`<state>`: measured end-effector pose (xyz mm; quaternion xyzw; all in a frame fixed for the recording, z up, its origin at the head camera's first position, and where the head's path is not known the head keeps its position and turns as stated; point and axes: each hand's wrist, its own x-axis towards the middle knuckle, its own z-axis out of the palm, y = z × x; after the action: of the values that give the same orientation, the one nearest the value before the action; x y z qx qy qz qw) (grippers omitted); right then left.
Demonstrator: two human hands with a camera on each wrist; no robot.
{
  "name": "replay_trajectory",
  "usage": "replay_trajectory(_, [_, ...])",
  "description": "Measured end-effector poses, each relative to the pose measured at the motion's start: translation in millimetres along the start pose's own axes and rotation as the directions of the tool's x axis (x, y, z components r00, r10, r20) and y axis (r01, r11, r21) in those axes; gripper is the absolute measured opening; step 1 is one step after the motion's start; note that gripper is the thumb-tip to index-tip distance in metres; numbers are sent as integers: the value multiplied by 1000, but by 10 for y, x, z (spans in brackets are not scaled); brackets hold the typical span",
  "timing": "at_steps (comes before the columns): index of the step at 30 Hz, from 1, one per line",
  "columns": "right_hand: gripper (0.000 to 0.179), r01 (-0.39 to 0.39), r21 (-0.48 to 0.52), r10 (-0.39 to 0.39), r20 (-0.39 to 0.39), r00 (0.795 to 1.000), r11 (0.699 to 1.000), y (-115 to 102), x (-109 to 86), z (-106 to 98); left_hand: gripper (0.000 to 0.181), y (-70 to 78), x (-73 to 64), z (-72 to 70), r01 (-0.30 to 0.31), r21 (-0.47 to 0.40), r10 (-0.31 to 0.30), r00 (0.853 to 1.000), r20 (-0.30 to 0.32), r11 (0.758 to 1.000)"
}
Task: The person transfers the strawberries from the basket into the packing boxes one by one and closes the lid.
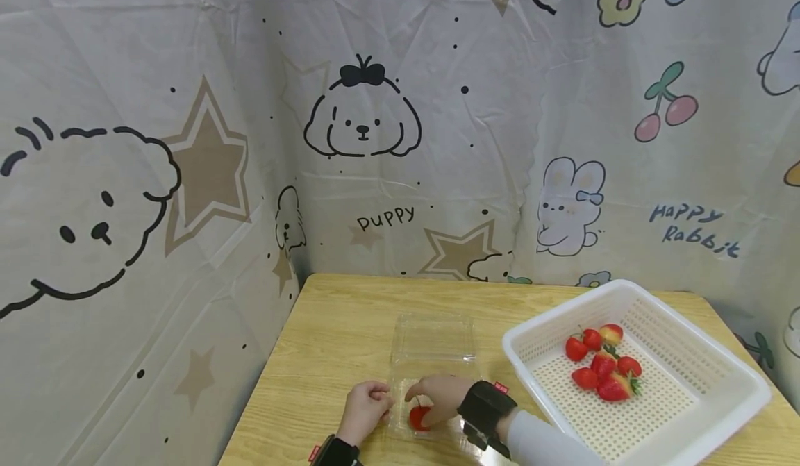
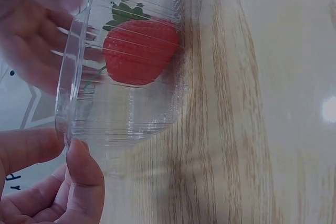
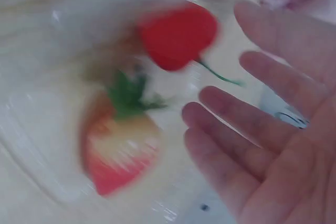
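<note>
Left wrist view: I've the left hand point(image 1: 364, 410) pinching a clear, ribbed plastic box point(image 2: 71, 87) by its rim (flimsy, I'd guess; grip there), right hand point(image 3: 286, 156) spread near round red fruit point(image 3: 178, 35).

Shows fine ribbing on the colourless container point(image 2: 67, 85), solid red with a green stem on the cherry point(image 3: 181, 35), and pale yellow passing into red with green leaves on the strawberry point(image 3: 123, 153). Displays perforated white on the basket point(image 1: 694, 351), and red, yellow and green among its fruit point(image 1: 603, 364). Presents yellow-brown wood grain on the counter point(image 1: 337, 334), black on the wristbands point(image 1: 489, 405), and off-white on the curtain point(image 1: 400, 188), printed with black-outlined dogs, brown stars and blue lettering.
</note>
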<state>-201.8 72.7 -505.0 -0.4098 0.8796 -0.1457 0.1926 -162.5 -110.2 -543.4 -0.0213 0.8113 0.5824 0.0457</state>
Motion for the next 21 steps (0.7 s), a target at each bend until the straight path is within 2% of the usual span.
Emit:
replay_trajectory(3, [44,-12,-6,13,31,999,1000,-49,-80,-196,22,-9,-1,3,-4,-4,4,1000,-1,1000])
replay_trajectory(6, [47,-25,15,24,25,999,1000,-73,-166,-394,21,-9,3,8,-13,-3,13,1000,-7,1000])
replay_trajectory(10, [49,-31,47,32,-34,999,998,-72,-316,-656,21,-4,4,7,-10,-7,10,1000,-11,1000])
replay_trajectory(13, [52,-37,73,46,-118,992,997,-26,-467,-847,21,-12,6,4,1,-1,-1,1000,-9,1000])
replay_trajectory(17, [57,-66,119,94,-249,964,991,117,-715,-1063,21,-35,15,0,17,9,-17,1000,-1,1000])
replay_trajectory(21, [61,-116,142,164,-391,906,983,338,-962,-1176,22,-52,19,-4,22,8,-22,1000,2,1000])
